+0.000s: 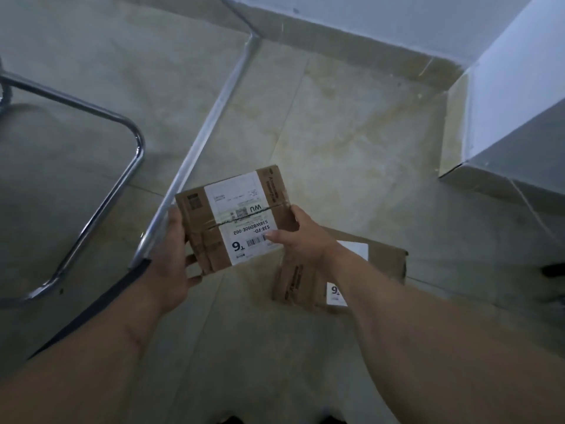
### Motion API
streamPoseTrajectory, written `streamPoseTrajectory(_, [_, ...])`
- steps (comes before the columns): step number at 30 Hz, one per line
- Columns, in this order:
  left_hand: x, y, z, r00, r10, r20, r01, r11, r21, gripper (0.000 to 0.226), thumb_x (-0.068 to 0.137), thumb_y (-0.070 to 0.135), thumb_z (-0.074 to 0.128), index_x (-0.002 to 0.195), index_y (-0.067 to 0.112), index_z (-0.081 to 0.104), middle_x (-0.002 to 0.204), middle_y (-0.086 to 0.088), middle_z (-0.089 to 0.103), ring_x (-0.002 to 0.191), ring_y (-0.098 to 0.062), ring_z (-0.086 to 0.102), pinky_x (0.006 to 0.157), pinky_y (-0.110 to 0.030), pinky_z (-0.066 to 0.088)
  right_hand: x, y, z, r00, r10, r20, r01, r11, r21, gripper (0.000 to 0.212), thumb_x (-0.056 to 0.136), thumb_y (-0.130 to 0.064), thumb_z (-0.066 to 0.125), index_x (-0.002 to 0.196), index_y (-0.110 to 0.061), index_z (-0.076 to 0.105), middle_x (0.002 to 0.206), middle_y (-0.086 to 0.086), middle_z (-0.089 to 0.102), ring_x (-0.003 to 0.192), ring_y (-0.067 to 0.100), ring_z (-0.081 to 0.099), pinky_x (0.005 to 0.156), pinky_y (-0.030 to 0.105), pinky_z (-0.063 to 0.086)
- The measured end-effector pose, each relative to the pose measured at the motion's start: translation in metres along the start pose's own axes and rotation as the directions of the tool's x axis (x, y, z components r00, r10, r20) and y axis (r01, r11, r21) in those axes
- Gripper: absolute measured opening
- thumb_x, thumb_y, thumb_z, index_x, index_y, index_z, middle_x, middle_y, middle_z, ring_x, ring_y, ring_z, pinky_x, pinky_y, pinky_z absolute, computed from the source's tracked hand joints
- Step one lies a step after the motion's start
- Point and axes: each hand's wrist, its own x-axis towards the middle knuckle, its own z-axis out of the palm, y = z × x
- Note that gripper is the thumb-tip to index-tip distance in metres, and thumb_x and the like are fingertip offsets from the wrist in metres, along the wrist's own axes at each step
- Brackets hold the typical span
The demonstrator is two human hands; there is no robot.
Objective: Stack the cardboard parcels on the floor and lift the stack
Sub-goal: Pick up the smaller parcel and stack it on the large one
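While the larger brown cardboard parcel [379, 264] lies on the beige tiled floor [351, 133], the smaller labelled brown cardboard parcel [234, 218] is in the air, gripped by the left hand [171, 258] and right hand [298, 237] on opposite sides.

We read the scene as dim and grey-green, brightest on the floor tiles [351, 142] in the upper middle and right of the frame, falling to heavy shadow at the left and lower edges. The metal tube frame [195, 148] carries thin glints, and the white label [244, 215] at centre reads clearly though its small print is soft. Wide-angle distortion bows straight lines toward the corners, and the bottom edge blurs.
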Motion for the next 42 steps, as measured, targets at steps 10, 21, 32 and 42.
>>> streamPoseTrajectory(10, [-0.048, -0.011, 0.124, 0.982, -0.007, 0.188, -0.038, 0.971, 0.236, 0.070, 0.098, 0.075, 0.007, 0.119, 0.044, 0.067, 0.079, 0.030, 0.077, 0.096, -0.002, 0.061, 0.094, -0.037, 0.042, -0.099, 0.074, -0.086, 0.966, 0.144, -0.213, -0.090, 0.965, 0.246, 0.052, 0.093, -0.023, 0.071, 0.142, -0.027, 0.052, 0.129, 0.003, 0.074, 0.118, 0.029, 0.071, 0.101, 0.054, 0.057])
streamPoseTrajectory(21, [-0.037, -0.056, 0.166, 0.950, -0.045, 0.308, -0.067, 0.938, 0.341, 0.073, 0.103, 0.067, 0.009, 0.128, 0.035, 0.070, 0.076, 0.022, 0.082, 0.060, 0.006, 0.076, 0.048, -0.021, 0.059, -0.120, 0.146, -0.092, 0.914, 0.267, -0.307, -0.136, 0.911, 0.388, 0.042, 0.098, -0.016, 0.065, 0.140, -0.022, 0.059, 0.108, -0.011, 0.074, 0.095, 0.002, 0.067, 0.086, 0.026, 0.050])
streamPoseTrajectory(32, [-0.016, -0.063, 0.172, 0.960, -0.072, 0.269, -0.035, 0.927, 0.374, 0.070, 0.104, 0.066, 0.006, 0.114, 0.041, 0.070, 0.072, 0.022, 0.081, 0.057, 0.008, 0.075, 0.058, -0.024, 0.055, -0.105, 0.156, -0.094, 0.918, 0.265, -0.293, -0.128, 0.901, 0.415, 0.037, 0.095, -0.021, 0.068, 0.131, -0.028, 0.062, 0.129, -0.001, 0.074, 0.109, 0.014, 0.071, 0.087, 0.027, 0.053])
streamPoseTrajectory(42, [-0.019, -0.073, 0.184, 0.970, 0.232, -0.073, -0.186, 0.903, 0.388, 0.103, 0.080, 0.091, 0.018, 0.142, 0.020, 0.060, 0.150, -0.012, 0.056, 0.141, -0.035, 0.052, 0.111, -0.056, 0.043, -0.118, 0.168, -0.120, 0.840, 0.288, -0.459, -0.096, 0.913, 0.397, 0.059, 0.085, -0.051, 0.064, 0.136, -0.023, 0.061, 0.140, -0.004, 0.065, 0.135, 0.027, 0.058, 0.108, 0.042, 0.047])
